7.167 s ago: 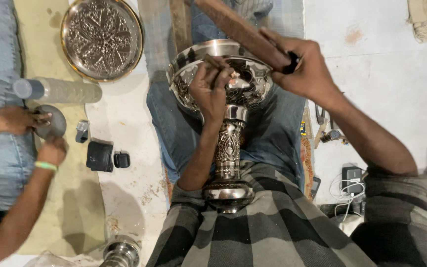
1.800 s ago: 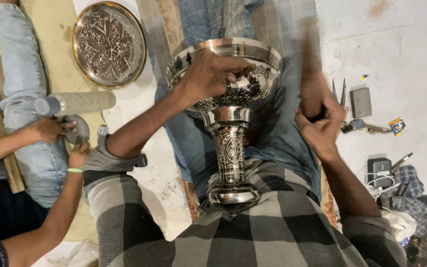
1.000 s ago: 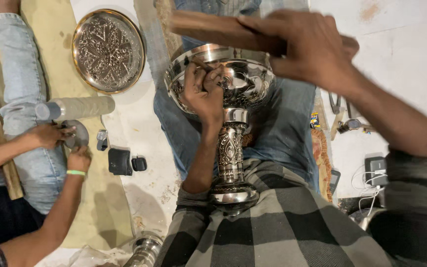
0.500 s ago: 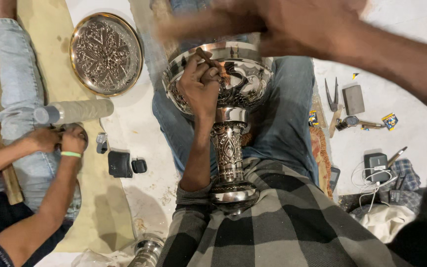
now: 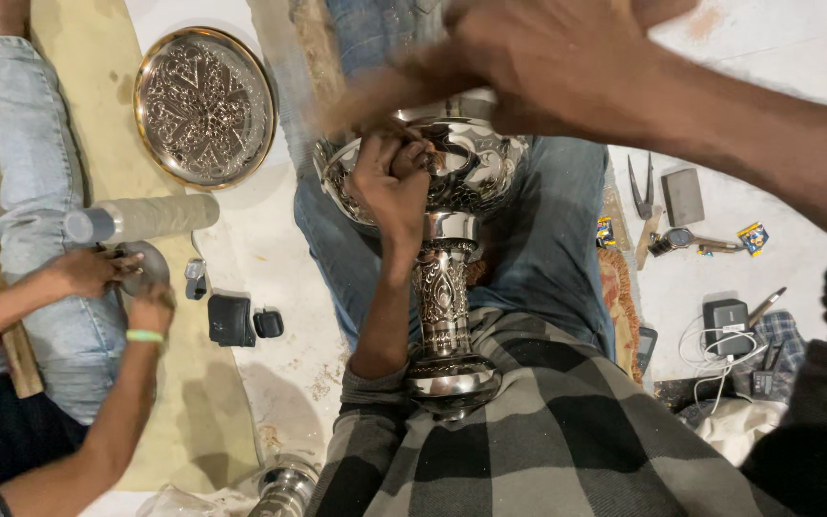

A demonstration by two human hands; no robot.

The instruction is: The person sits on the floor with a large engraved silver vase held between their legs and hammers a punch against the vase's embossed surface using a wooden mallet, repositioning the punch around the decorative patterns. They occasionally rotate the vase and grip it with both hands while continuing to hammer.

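The left hand [image 5: 392, 187] reaches up from a checked sleeve along the stem of an engraved silver goblet [image 5: 442, 287], its wrist bent so the knuckles rest at the near rim of the bowl. Its fingers [image 5: 404, 158] are curled together into a fist at the rim; something small may be pinched inside them, but the grip hides it and I cannot tell what. The goblet stands upright on the person's lap, its round foot resting on the checked cloth and its wide bowl above the blue jeans, so the bowl sits directly beyond and under the left fingers.

The right hand [image 5: 547, 62] is raised above the far side of the bowl, close to the camera, with its forearm running off to the right edge. It is closed around a wooden stick [image 5: 375, 91], which is blurred and slants down to the left toward the rim; the stick's end lies just above the left fingers.

To the left, another person's two hands work at a small round metal piece [image 5: 150, 268] beside a grey cylinder [image 5: 141, 218]. An embossed round tray [image 5: 205, 105] lies on the floor beyond them, and small tools [image 5: 667, 206] are scattered on the floor at the right.
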